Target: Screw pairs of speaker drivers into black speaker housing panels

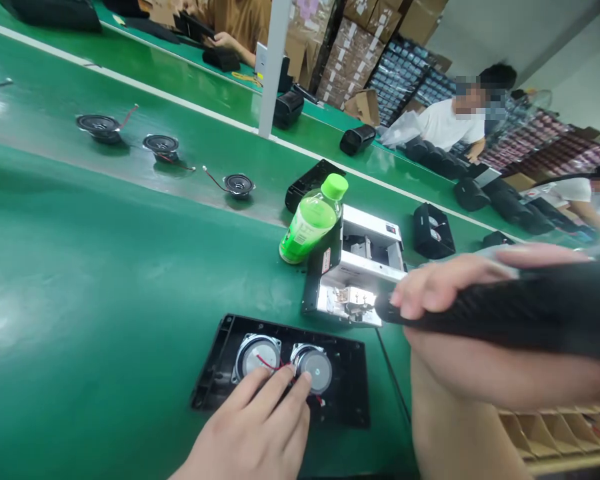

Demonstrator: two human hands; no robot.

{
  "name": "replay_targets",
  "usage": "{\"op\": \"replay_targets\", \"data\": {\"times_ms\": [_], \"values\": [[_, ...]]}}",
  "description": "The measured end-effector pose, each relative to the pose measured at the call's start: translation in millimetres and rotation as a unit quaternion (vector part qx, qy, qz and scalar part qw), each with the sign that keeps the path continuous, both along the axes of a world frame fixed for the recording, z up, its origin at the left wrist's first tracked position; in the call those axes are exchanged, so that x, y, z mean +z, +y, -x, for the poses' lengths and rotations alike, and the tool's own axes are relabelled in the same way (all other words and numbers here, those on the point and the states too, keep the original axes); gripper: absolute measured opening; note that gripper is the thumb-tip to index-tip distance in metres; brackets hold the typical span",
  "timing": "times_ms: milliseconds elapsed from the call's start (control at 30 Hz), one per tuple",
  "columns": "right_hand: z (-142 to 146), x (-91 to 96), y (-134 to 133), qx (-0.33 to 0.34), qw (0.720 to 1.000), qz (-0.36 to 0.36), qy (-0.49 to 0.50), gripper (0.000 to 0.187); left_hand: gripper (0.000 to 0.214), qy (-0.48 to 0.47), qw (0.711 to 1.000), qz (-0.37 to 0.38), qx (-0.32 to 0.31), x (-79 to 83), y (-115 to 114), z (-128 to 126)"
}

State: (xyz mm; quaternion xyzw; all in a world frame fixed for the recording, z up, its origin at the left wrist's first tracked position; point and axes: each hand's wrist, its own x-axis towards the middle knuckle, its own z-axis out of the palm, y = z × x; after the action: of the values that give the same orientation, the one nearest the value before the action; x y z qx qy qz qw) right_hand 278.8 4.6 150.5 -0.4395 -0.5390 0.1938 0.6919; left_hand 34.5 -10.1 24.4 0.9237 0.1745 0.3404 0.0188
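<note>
A black cylindrical tool [520,310] is grasped in the right hand [445,287]. The unclenched left hand [260,417] touches a round, grey-backed metal speaker [317,371].

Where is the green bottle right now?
In the head view, the green bottle stands on the bench near the picture's centre, just left of the white machine, beyond the left hand.

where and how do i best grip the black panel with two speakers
The black panel is probably best gripped by its short ends, coming from left and right at once: it lies flat, and the speakers and red wires take up its middle.
</note>
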Motion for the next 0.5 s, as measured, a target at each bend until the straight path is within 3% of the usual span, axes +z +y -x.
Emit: {"op": "replay_targets", "data": {"times_ms": [100,267,400,500], "values": [[9.1,-2.4,19.9,-0.033,0.998,-0.044,0.025,0.072,0.024,0.003,1.000,-0.013,-0.006,-2.2,-5.4,-9.4],[15.5,-6.6,28.2,-0.099,0.993,-0.027,0.057,0.073,0.025,0.023,1.000,0.002,-0.005,6.2,-2.5,-3.0],[5.5,-8.1,17.1,-0.110,0.990,-0.013,0.089,0.072,0.030,0.035,0.996,0.076,0.033,20.6,13.5,17.9],[-0.9,-4.2,-7.9,-0.050,0.991,-0.002,0.128,0.069,0.037,0.041,0.992,0.108,0.048,26.7,23.5,29.8]]}}
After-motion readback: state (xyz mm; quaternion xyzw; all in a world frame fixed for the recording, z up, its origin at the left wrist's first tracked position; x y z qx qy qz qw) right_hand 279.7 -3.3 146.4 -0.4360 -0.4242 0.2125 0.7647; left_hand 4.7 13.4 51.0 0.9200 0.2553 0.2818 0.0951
